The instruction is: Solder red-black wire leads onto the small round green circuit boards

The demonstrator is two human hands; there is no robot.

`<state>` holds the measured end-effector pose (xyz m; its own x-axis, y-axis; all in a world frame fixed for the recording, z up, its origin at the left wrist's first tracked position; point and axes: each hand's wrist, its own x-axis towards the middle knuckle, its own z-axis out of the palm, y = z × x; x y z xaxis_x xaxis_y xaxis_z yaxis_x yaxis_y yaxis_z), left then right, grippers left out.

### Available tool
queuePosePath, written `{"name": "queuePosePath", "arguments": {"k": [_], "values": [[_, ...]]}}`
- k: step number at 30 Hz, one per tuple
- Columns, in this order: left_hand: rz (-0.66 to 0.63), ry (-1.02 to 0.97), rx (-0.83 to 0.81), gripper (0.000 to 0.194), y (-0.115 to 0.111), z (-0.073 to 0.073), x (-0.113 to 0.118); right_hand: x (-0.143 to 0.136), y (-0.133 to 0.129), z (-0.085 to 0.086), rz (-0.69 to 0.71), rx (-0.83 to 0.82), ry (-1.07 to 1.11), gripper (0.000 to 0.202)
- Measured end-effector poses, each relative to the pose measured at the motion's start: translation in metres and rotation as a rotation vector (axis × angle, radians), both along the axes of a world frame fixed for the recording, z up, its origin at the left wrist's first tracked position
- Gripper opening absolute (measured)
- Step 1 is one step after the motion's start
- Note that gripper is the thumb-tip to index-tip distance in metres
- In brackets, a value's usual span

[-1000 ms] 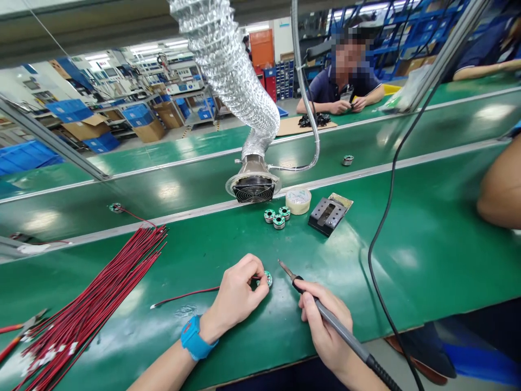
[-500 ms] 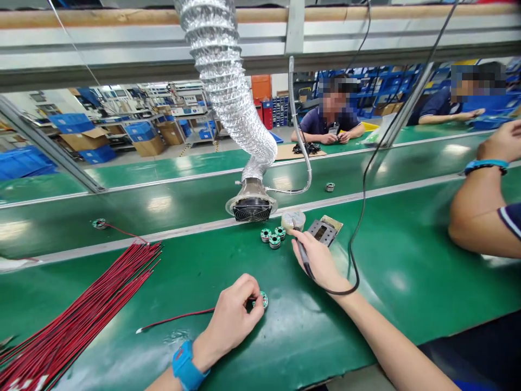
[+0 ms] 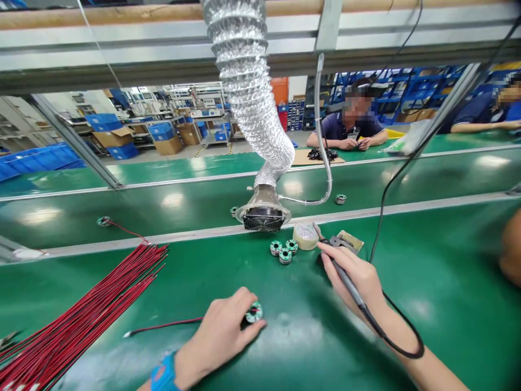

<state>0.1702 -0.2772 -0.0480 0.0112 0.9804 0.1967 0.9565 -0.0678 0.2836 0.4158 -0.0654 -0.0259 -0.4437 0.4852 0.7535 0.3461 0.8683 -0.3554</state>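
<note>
My left hand [image 3: 223, 331] has its thumb and fingers around a small round motor part with a green circuit board top [image 3: 254, 311]. A red and black wire [image 3: 171, 325] with a white plug runs out to the left from under this hand. In my right hand [image 3: 358, 277] is a soldering iron [image 3: 348, 282], its tip pointing up and left beside a round, pale roll-like block [image 3: 306, 235]. Left of that block several similar green-topped motor parts [image 3: 285, 256] stand together. A grey metal holder [image 3: 345, 241] lies partly hidden behind my right hand.
A bundle of red wires [image 3: 93, 304] lies on the left of the green bench. A fume extractor [image 3: 264, 214] hangs at the middle on a silver duct [image 3: 248, 81]. The iron's black cable [image 3: 385, 201] loops at the right. Co-workers [image 3: 350, 122] sit across the bench.
The soldering iron has turned and lifted, its tip now showing beside the pale block. My left thumb and fingers have spread, uncovering more of the motor part. The view has shifted left.
</note>
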Motion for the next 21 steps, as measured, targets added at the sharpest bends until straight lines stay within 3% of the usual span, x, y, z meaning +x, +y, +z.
{"name": "queuePosePath", "arguments": {"k": [2,5,8,11,13,16,19,21], "values": [[0.075,0.112,-0.024,0.013,0.013,0.013,-0.035,0.010,0.026,0.014,-0.015,-0.009,-0.048,0.028],[0.225,0.336,-0.077,0.009,0.047,0.045,-0.104,0.023,0.077,0.026,-0.043,-0.092,-0.078,0.030],[0.340,0.556,-0.123,0.013,0.092,0.076,-0.171,0.025,0.136,0.020,-0.091,-0.145,-0.060,0.033],[0.371,0.588,-0.101,0.017,0.137,0.091,-0.217,0.016,0.192,0.000,-0.125,-0.159,-0.086,0.038],[0.343,0.578,-0.043,0.023,0.161,0.087,-0.235,0.006,0.222,-0.016,-0.133,-0.164,-0.097,0.042],[0.358,0.598,-0.035,0.027,0.186,0.064,-0.248,-0.012,0.255,-0.040,-0.150,-0.174,-0.112,0.047],[0.466,0.528,-0.084,0.031,0.197,0.037,-0.257,-0.027,0.275,-0.060,-0.148,-0.186,-0.133,0.051],[0.512,0.470,-0.013,0.037,0.196,0.025,-0.262,-0.035,0.285,-0.069,-0.141,-0.194,-0.137,0.053]]}}
